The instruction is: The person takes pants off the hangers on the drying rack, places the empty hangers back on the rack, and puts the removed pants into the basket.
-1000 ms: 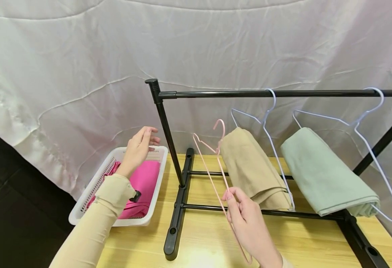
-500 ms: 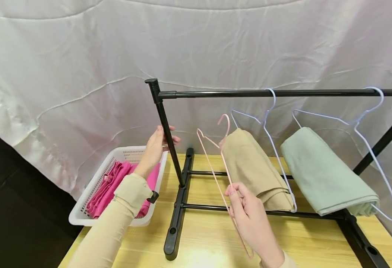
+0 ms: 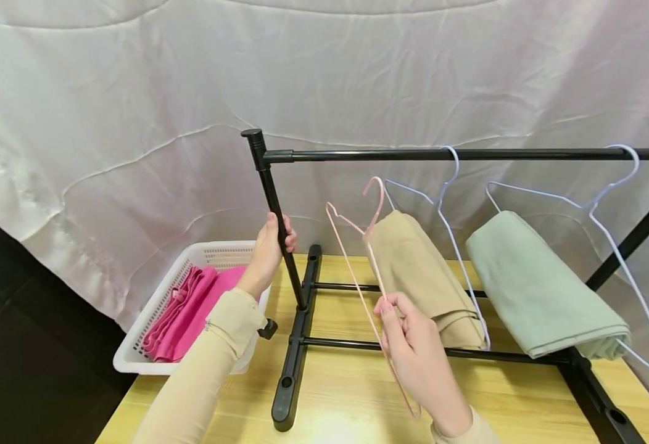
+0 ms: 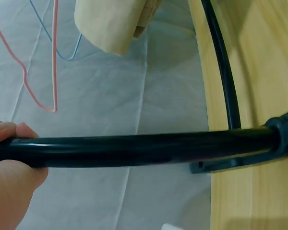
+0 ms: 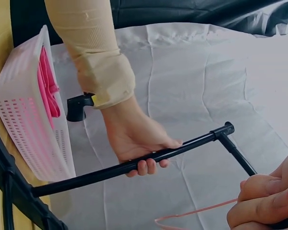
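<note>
With curled fingers, my left hand [image 3: 269, 250] grips the left upright of the black clothes rack [image 3: 271, 197]; in the left wrist view the thumb and fingertips wrap the black tube [image 4: 134, 149]. My right hand [image 3: 413, 345] pinches a pink wire hanger [image 3: 370, 259] by one arm, its hook pointing up, below the top rail and bearing no cloth. Just right of it, folded beige cloth [image 3: 421, 277] hangs on a lavender hanger [image 3: 448, 216]. Farther right, folded pale green cloth [image 3: 541, 287] hangs on another lavender hanger [image 3: 607, 222]. The right wrist view shows the left hand round the upright.
A white plastic basket [image 3: 136, 345] holding folded pink cloth [image 3: 191, 314] stands left of the rack on the wooden table [image 3: 347, 401]. The rack's black foot [image 3: 285, 394] lies between basket and hangers. A pale curtain [image 3: 330, 68] hangs behind.
My left hand has moved right from over the basket and taken hold of the rack's upright. The pink hanger in my right hand has risen slightly.
</note>
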`<state>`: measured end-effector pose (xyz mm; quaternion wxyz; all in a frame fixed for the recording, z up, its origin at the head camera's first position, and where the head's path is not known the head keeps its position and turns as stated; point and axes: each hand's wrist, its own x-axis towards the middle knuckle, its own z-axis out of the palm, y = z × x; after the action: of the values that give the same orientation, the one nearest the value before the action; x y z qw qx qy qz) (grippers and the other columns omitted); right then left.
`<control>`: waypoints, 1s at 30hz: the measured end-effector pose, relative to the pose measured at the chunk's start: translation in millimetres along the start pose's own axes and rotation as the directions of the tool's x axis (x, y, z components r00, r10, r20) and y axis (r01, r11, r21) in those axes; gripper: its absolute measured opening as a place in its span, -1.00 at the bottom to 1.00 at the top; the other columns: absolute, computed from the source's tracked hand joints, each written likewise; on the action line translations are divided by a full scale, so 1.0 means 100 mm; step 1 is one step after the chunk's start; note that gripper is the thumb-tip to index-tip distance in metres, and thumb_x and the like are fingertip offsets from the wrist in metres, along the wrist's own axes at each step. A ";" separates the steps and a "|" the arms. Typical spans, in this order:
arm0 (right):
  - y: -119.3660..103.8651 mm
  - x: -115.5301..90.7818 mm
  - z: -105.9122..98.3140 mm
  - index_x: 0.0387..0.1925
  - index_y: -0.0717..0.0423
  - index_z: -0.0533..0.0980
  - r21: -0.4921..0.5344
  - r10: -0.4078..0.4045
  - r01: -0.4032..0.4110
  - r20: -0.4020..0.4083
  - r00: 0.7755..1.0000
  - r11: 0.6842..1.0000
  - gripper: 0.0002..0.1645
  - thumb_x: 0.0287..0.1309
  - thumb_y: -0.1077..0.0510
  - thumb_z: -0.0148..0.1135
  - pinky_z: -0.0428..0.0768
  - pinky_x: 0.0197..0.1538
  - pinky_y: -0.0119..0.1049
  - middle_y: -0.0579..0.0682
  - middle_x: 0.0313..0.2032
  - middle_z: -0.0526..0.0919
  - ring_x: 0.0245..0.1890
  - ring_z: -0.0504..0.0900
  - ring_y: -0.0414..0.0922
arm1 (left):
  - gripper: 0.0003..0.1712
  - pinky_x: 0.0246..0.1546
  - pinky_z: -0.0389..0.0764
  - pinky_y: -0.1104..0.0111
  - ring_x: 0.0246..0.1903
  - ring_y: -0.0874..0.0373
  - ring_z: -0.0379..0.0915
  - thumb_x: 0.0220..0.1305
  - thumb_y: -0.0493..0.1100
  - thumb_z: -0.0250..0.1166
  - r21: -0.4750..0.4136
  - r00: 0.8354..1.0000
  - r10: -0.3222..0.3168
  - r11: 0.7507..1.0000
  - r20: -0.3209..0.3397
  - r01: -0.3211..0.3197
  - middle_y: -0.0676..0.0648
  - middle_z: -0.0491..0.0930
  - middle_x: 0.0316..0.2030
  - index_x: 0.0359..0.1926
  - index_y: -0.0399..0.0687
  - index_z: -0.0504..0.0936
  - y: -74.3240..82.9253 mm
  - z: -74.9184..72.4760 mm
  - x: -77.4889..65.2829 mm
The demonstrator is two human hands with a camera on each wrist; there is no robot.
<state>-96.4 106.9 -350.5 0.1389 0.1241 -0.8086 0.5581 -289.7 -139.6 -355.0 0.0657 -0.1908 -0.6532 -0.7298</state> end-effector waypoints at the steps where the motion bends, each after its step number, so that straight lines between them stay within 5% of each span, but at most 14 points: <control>1: -0.01 0.01 0.00 -0.23 -0.06 0.47 0.003 0.004 -0.004 0.002 1.000 1.000 -0.74 0.56 -0.03 -0.08 0.36 -0.70 -0.35 -0.12 -0.75 0.36 -0.77 0.33 -0.30 | -0.34 -0.43 0.29 0.37 -0.57 0.16 0.17 0.48 0.38 -0.39 0.003 1.000 0.008 1.000 -0.005 -0.008 0.00 0.23 -0.58 -0.32 -0.07 0.28 -0.01 0.00 0.00; 30: -0.16 0.56 -0.11 -0.15 0.00 0.48 -0.105 -0.049 0.044 -0.047 0.998 0.994 -0.63 0.57 -0.12 -0.15 0.32 -0.70 -0.27 -0.01 -0.67 0.44 -0.80 0.27 -0.20 | -0.39 -0.46 0.27 0.37 -0.57 0.15 0.15 0.58 0.23 -0.47 0.029 0.997 0.074 0.997 -0.025 -0.073 -0.03 0.21 -0.57 -0.30 -0.14 0.25 -0.07 0.03 0.00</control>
<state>-141.8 109.0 -313.0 0.1782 0.1218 -0.8296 0.5150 -291.9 -135.9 -361.6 0.1037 -0.2041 -0.6551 -0.7200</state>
